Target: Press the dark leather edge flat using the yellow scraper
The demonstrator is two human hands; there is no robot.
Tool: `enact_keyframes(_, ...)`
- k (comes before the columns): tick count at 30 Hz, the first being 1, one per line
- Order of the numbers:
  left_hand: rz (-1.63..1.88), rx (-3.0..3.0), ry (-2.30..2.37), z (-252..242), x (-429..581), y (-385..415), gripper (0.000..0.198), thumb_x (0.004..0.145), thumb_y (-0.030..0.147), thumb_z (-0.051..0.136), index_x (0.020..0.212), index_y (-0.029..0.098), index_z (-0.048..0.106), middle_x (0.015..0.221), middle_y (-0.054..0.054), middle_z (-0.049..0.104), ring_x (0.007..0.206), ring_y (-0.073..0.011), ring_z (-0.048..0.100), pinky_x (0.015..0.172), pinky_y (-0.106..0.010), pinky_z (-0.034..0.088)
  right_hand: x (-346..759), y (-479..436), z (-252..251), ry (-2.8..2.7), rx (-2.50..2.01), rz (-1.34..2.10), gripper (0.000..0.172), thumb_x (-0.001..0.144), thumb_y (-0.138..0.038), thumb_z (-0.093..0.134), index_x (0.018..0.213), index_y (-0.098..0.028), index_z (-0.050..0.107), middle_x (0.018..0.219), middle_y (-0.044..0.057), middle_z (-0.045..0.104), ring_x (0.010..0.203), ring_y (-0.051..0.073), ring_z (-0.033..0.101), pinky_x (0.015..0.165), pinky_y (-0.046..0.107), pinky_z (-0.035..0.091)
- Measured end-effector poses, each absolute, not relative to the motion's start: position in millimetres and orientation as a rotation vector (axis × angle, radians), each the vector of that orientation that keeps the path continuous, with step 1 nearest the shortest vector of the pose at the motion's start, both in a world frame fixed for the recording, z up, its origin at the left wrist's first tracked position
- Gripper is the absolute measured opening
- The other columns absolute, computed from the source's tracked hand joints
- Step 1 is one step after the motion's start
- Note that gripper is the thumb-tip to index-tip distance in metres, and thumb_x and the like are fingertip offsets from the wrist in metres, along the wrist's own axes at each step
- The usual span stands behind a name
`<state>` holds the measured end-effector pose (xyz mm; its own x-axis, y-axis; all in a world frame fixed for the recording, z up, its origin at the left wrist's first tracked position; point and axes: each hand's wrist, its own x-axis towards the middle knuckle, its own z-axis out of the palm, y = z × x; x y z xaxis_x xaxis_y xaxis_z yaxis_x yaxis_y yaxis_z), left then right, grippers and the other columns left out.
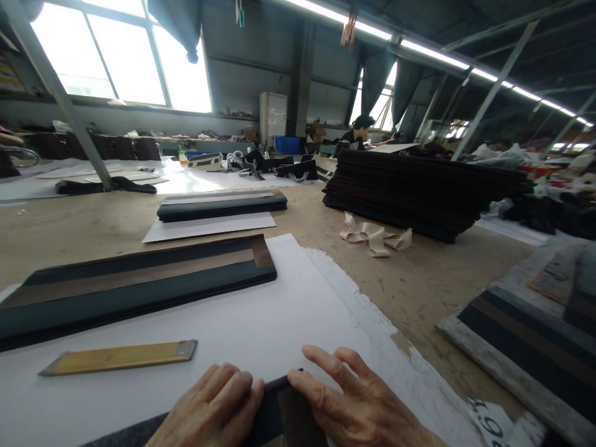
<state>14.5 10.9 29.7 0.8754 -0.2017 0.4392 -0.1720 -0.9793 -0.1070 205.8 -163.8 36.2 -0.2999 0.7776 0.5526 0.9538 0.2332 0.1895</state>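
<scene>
My left hand (pixel 212 410) and my right hand (pixel 354 403) rest side by side at the bottom edge, both pressing flat on a dark fabric strip (pixel 279 413) that lies on a white sheet (pixel 261 323). The fingers of both hands are spread on the strip's far end; most of the strip is hidden below the frame. A yellow flat ruler-like tool (pixel 118 357) lies on the sheet to the left of my left hand. Beyond it lies a long stack of dark green strips with a brown band (pixel 135 282).
A second strip stack (pixel 222 203) sits on white paper further back. A tall pile of dark sheets (pixel 419 189) stands at the right, with curled beige tape scraps (pixel 375 237) in front. Striped pieces on a board (pixel 526 335) lie at the right. A person (pixel 358 131) works far behind.
</scene>
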Motion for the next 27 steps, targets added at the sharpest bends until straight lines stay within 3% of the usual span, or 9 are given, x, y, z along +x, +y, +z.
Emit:
enact_keyframes(6,-0.691,-2.985,0.264,29.1,15.2,6.7,0.036,0.098,0.01,0.021,0.114,0.005,0.053,0.089,-0.01,0.059,0.074,-0.0203,0.052,0.062,-0.029,0.049,202.2,-159.4,49.8,-2.382,-1.604,-0.676,0.04,0.104,-0.015,0.022,0.124,-0.017,0.057,0.126,-0.008,0.059,0.127,0.017,0.04,0.103,0.034,0.032)
enact_keyframes(12,-0.773,-2.989,0.262,28.2,15.3,3.8,0.034,0.097,0.007,0.023,0.113,0.004,0.053,0.087,-0.01,0.057,0.073,-0.0206,0.05,0.063,-0.031,0.048,204.3,-155.5,51.8,-2.388,-1.548,-0.561,0.042,0.103,-0.014,0.022,0.117,-0.015,0.061,0.121,-0.004,0.063,0.123,0.017,0.045,0.11,0.034,0.027)
enact_keyframes(21,-0.804,-3.091,0.195,31.2,18.1,-0.2,0.036,0.096,0.006,0.021,0.105,0.007,0.056,0.081,-0.009,0.054,0.069,-0.0207,0.046,0.06,-0.03,0.043,214.2,-160.6,53.2,-2.378,-1.474,-0.408,0.033,0.1,-0.008,0.028,0.115,-0.004,0.058,0.108,0.012,0.066,0.097,0.019,0.058,0.088,0.037,0.05)
enact_keyframes(27,-0.78,-3.15,0.131,29.8,18.5,-2.1,0.024,0.087,0.001,0.037,0.102,0.008,0.055,0.084,-0.009,0.054,0.072,-0.0208,0.046,0.063,-0.03,0.042,215.2,-149.9,52.6,-2.081,-1.439,-0.098,0.024,0.093,-0.007,0.04,0.104,-0.013,0.06,0.097,0.012,0.065,0.089,0.019,0.06,0.075,0.031,0.054)
